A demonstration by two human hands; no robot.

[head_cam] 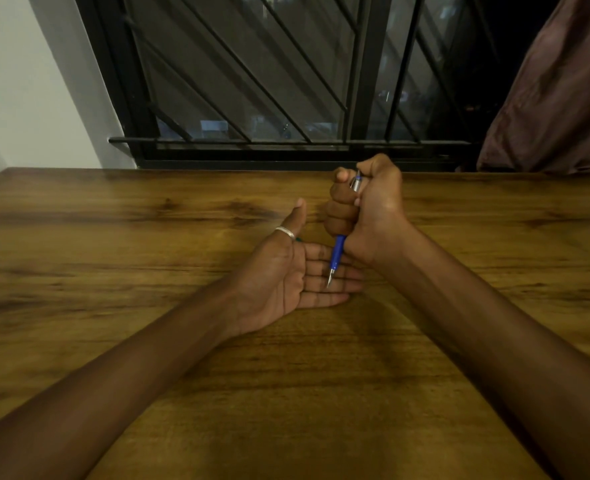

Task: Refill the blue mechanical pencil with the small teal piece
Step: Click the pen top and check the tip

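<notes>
My right hand (362,206) is closed in a fist around the blue mechanical pencil (336,252), holding it almost upright with the thumb near its silver top end. The metal tip points down at the fingers of my left hand (286,275). That hand lies palm up and flat on the wooden table (113,237), fingers stretched to the right under the pencil tip, a silver ring on the thumb. A tiny bit of teal (298,239) shows just behind the base of the left thumb; most of it is hidden.
The table's far edge meets a white wall and a window with black bars (252,81). A brown curtain (556,98) hangs at the right. Both forearms rest over the table's front half.
</notes>
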